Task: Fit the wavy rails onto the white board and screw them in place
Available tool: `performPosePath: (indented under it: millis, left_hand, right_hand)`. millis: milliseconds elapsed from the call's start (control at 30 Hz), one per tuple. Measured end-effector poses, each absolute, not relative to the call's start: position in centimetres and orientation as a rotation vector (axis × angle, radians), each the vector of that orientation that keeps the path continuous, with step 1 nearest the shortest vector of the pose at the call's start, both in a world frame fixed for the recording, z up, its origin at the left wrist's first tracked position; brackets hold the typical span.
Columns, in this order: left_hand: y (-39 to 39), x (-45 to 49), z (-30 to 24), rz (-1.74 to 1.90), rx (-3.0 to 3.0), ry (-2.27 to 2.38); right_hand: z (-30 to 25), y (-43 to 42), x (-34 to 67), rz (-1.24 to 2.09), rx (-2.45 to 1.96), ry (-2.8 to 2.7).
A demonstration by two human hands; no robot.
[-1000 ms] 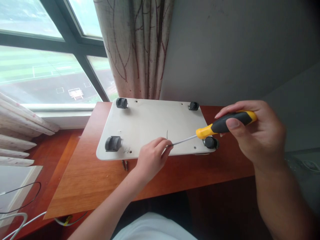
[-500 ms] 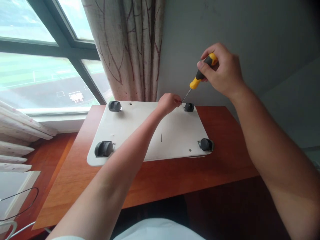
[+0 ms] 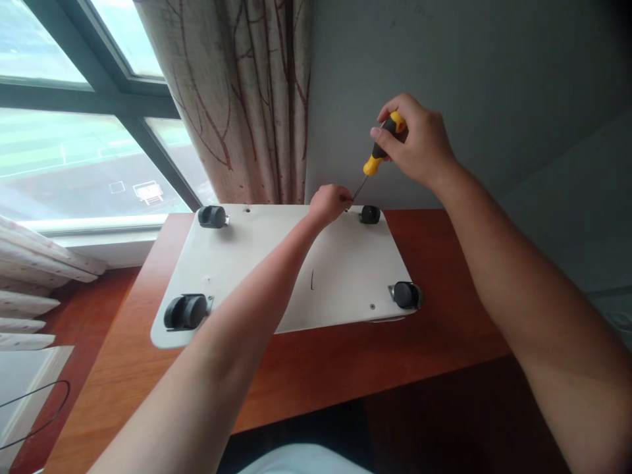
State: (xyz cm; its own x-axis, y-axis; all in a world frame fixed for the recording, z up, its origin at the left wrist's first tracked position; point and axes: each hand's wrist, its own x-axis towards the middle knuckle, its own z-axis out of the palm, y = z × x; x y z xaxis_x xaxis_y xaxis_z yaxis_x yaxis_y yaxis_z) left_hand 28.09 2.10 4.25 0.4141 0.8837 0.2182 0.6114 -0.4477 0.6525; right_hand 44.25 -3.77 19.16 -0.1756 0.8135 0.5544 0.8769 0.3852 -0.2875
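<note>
My right hand point(image 3: 419, 143) is wrapped round the handle of a yellow and black screwdriver point(image 3: 378, 149). Its thin metal shaft slants down and left toward the back edge of a white board point(image 3: 340, 270). My left hand point(image 3: 328, 204) is closed in a pinch at the screwdriver's tip, above the board's back edge. What those fingertips hold is too small to make out. Just right of them stands a black caster wheel point(image 3: 370, 214) on a metal plate. Other casters sit at the remaining corners: front right point(image 3: 406, 295), back left point(image 3: 212, 216) and front left point(image 3: 185, 311).
The board lies on a reddish-brown wooden table point(image 3: 444, 263). Behind it are a patterned curtain point(image 3: 247, 99) and a grey wall point(image 3: 419, 52). At the left is a window point(image 3: 74, 158). A black cable point(image 3: 64, 401) loops at the lower left.
Both hands and the screwdriver keep nearly the same pose, with the right hand and screwdriver slightly further left in view. The whole view has shifted a little.
</note>
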Motion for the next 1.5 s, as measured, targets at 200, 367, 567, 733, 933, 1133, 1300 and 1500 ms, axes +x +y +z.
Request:
performPosePath:
  millis: [200, 367, 567, 733, 933, 1133, 1300, 1500]
  left_hand:
    - [1.8, 27.9, 3.6, 0.679, 2.212, 1.302]
    - [0.9, 27.3, 4.7, 0.585, 2.261, 1.35]
    - [-5.5, 24.5, 8.3, 0.391, 2.411, 1.374]
    - [-15.1, 20.9, 8.5, 0.387, 2.558, 1.355]
    - [-22.5, 15.5, 4.7, 0.621, 2.718, 1.307]
    - [-24.9, 13.0, 2.7, 0.791, 2.606, 1.296]
    - [-25.1, 13.0, 1.9, 0.822, 2.545, 1.296]
    - [-25.1, 12.9, 1.4, 0.849, 2.572, 1.287]
  right_hand:
    - [18.2, -3.4, 44.0, -0.032, -1.492, -2.021]
    - [17.8, -3.0, 43.7, -0.059, -1.585, -2.069]
    - [17.7, -2.4, 43.7, -0.083, -1.639, -2.135]
    - [18.2, -1.9, 43.7, 0.017, -1.568, -2.152]
    - [18.4, -1.5, 43.1, -0.151, -1.705, -2.134]
    - [19.0, -0.6, 42.8, -0.061, -1.802, -2.175]
    - [18.6, -0.3, 43.1, -0.09, -1.705, -2.127]
    - [18.1, 0.1, 43.3, -0.084, -1.688, -2.121]
